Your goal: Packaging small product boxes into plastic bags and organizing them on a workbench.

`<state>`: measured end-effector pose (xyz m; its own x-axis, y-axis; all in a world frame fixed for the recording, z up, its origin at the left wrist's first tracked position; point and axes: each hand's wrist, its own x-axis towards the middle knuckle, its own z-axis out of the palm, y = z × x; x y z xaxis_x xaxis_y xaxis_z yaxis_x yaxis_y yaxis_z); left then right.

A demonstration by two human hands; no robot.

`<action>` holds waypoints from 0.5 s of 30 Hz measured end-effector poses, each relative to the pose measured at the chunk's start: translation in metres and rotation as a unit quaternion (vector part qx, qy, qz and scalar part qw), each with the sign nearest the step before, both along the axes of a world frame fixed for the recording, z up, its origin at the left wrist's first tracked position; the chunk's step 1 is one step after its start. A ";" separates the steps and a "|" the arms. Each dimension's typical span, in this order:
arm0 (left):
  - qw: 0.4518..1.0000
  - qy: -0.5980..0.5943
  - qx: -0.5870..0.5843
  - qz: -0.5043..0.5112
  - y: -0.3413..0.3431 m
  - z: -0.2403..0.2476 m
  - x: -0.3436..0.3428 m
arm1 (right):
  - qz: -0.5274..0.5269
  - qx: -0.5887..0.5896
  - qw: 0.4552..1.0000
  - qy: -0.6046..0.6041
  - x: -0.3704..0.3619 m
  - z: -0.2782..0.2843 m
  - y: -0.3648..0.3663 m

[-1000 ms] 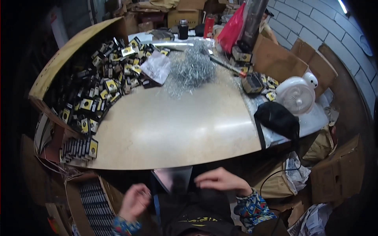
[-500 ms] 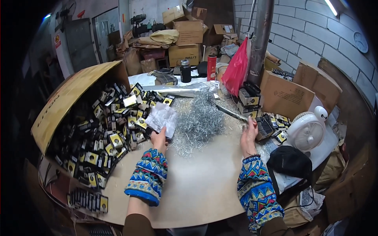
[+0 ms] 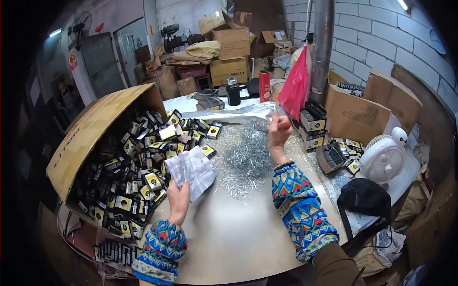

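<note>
Fingers of left hand grip a clear bag; right hand pinches something small, unclear, above the screw pile. Pile large, boxes many: work judged early.

Crinkled clear plastic bag – shiny metal pins (heaped) – smooth matt tabletop.

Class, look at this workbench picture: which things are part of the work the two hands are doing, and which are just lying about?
In hand:
- left hand holding a clear plastic bag
- right hand, raised over the pile of metal pins; what it grips is unclear
- tipped cardboard box spilling small black and yellow packs

Lying about:
- white fan
- black pouch
- red bag
- red can
</note>
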<state>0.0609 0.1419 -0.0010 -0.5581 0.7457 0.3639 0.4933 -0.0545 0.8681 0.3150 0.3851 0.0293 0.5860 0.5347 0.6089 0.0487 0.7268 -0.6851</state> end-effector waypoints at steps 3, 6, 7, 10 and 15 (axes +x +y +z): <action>1.000 -0.004 -0.019 -0.001 -0.035 -0.006 -0.011 | 0.168 0.085 0.977 0.100 -0.041 0.057 -0.053; 0.999 -0.014 -0.030 -0.018 -0.037 -0.015 -0.004 | 0.196 0.115 0.972 0.063 -0.050 0.104 -0.082; 0.999 -0.015 -0.033 -0.020 -0.038 -0.012 -0.003 | 0.230 0.144 0.960 0.070 -0.051 0.122 -0.095; 0.999 0.026 0.015 0.014 -0.046 0.010 0.002 | 0.287 0.185 0.935 0.090 -0.045 0.168 -0.131; 0.995 0.086 0.047 0.019 -0.068 0.037 0.002 | 0.431 0.290 0.853 0.051 0.027 0.202 -0.166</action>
